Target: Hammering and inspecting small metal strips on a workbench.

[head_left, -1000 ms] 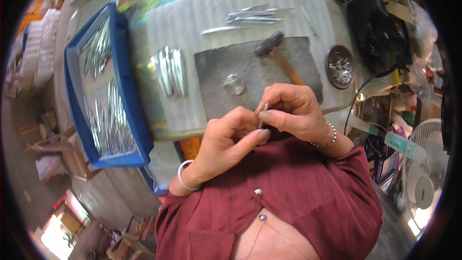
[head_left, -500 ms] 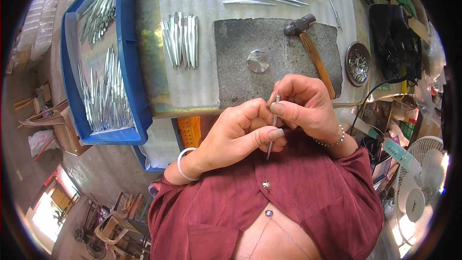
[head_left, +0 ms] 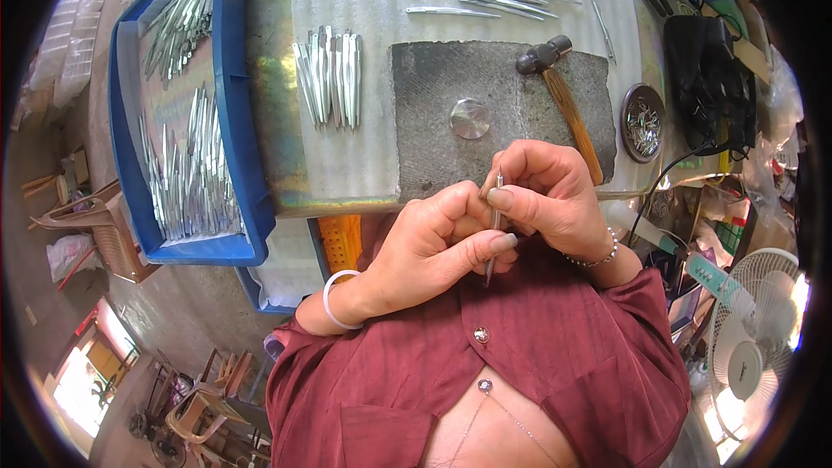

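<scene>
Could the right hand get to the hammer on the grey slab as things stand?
Probably yes. The hammer lies on the grey slab just beyond the right hand, with nothing between them. But both hands are pinching a thin metal piece, so the right would have to let go first.

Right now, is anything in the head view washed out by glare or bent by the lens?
Head view: rainbow glare on the shiny bench top beside the blue tray; the tray's straight edges bow toward the rim; black corners frame the picture; both hands and the thin metal piece they pinch are sharp.
</scene>
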Demonstrator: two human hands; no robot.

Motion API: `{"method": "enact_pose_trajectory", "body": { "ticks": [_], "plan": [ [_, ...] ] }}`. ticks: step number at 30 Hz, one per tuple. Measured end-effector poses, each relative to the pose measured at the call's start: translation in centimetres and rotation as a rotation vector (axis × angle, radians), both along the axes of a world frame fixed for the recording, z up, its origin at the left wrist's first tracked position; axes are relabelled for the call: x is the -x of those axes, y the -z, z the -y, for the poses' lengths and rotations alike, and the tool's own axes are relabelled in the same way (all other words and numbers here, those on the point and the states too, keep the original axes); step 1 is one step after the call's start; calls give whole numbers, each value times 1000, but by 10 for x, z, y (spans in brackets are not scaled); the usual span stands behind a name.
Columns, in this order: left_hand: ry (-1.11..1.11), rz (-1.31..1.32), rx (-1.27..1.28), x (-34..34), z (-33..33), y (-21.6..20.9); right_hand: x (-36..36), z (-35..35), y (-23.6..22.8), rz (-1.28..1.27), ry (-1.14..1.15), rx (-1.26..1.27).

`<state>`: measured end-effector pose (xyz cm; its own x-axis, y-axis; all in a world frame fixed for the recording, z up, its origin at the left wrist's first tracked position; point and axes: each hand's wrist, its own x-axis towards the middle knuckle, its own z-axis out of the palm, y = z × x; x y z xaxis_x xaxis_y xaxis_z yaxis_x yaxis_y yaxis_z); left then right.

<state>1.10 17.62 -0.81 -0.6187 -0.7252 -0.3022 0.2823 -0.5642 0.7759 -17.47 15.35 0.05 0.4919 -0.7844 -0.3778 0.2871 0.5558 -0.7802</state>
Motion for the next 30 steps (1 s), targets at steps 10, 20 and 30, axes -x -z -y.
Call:
{"method": "enact_pose_trajectory", "body": {
  "ticks": [10, 20, 30],
  "plan": [
    [3, -84, -79, -1, 4, 0, -1, 4, 0, 3, -33, -17],
    [-8, -17, -128, 0, 8, -1, -1, 5, 9, 68, -20, 8],
    [-65, 107, 34, 3, 6, 10, -5, 7, 13, 165, 15, -47]
  ]
}}
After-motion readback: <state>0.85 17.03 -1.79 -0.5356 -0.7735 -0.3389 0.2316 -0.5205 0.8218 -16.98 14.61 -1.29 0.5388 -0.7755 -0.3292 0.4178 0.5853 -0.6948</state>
